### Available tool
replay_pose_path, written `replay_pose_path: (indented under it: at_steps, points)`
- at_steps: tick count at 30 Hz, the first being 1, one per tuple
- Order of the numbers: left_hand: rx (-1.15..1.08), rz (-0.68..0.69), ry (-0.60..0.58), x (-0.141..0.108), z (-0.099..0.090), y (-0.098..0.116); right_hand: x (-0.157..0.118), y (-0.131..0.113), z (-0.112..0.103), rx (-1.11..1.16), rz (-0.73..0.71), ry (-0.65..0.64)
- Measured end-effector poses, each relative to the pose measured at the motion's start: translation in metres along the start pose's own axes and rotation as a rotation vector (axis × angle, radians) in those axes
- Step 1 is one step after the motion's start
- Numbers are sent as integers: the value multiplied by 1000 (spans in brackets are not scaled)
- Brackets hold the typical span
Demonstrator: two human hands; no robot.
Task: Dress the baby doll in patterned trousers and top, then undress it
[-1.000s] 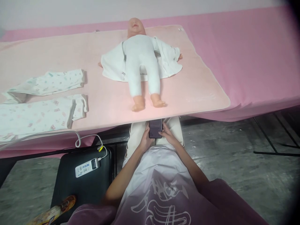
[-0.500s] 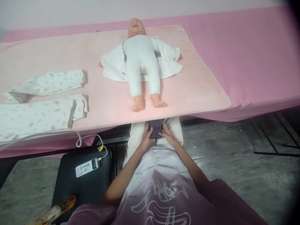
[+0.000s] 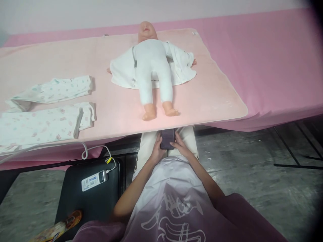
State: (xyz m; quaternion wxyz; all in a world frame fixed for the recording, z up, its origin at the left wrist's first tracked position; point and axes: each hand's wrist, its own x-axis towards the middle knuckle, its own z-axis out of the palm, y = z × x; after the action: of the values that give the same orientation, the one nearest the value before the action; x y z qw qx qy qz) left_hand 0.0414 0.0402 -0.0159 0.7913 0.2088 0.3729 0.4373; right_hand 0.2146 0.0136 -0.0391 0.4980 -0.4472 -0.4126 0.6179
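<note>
Both hands are close together over the lap, just below the near edge of the table, each closed around one side of a dark phone (image 3: 167, 138): the left hand (image 3: 156, 150) grips its left side and the right hand (image 3: 181, 145) its right side, the right thumb reaching over the lower right corner of the screen. Cream trousers (image 3: 148, 141) show on either side of the grip. Beyond the phone, a peach mat (image 3: 116, 111) covers much of the pink-draped table (image 3: 264, 60), and a baby doll (image 3: 154, 64) lies face up on it, feet towards the mat's near edge, head at the far edge. A white garment (image 3: 122, 70) is spread open beneath the doll. Towards the mat's left, two printed garments (image 3: 52, 90) lie one nearer the near edge than the other. A pale cable (image 3: 75, 143) runs along that edge, then drops to a white power bank (image 3: 91, 182) near the far edge of a black seat (image 3: 88, 208). A colourful item (image 3: 58, 230), hard to make out, is at the seat's near left corner.
</note>
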Motion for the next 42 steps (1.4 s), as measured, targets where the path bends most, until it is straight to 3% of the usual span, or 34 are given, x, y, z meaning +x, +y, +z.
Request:
replay_pose_path:
  at_steps: [3,9,16,26,31,37,42]
  points:
    - [47,12,36,0,1,0,-1,-3,0,10,17,9]
    - [-11,-29,-51,-6,6,7,-1,-1,1,9,10,20]
    - [-47,-54,-56,-6,4,7,2,2,3,-40,8,66]
    - [8,-25,2,-2,5,3,-1,-4,4,-13,17,36]
    - [-29,-50,-7,-4,3,4,2,2,8,-47,-1,80]
    - [-54,-57,8,-2,2,2,7,6,18,-57,-13,225]
    - [-28,-49,14,-5,6,5,3,-4,13,16,-7,128]
